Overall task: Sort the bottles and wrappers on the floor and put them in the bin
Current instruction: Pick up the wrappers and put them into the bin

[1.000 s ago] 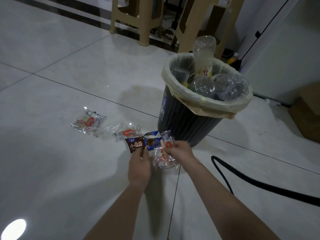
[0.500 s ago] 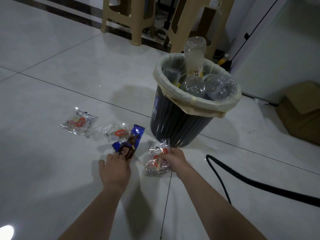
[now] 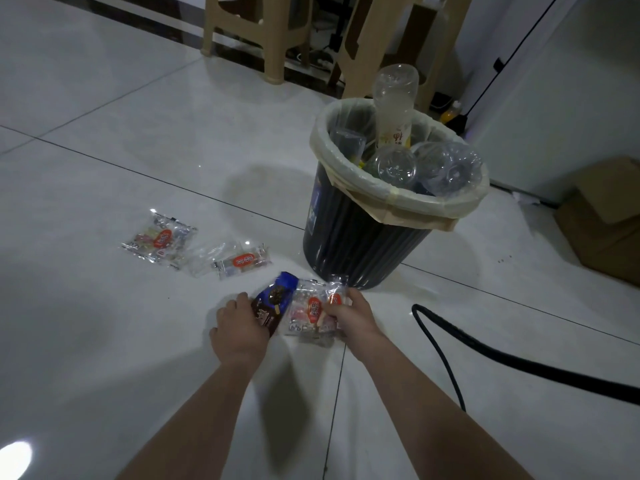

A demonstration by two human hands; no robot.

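My left hand [image 3: 239,327] grips a brown and blue ice-cream wrapper [image 3: 273,301] low over the floor. Right beside it, my right hand [image 3: 353,311] pinches clear wrappers with red labels [image 3: 311,311]; the two bundles touch. Two more clear wrappers lie on the tiles to the left, one with a red label [image 3: 161,239] and a smaller one [image 3: 240,260]. The dark ribbed bin [image 3: 356,244] with a pale liner stands just behind my hands, holding several upturned clear bottles [image 3: 429,166].
A black cable [image 3: 450,355] curves across the floor right of my right arm. A cardboard box [image 3: 606,223] sits at the far right by a white wall. Beige plastic stools [image 3: 263,32] stand behind the bin.
My left hand dropped to the floor with the brown wrapper, then came back toward my right hand, so both wrapper bundles now meet. The view has shifted slightly left.
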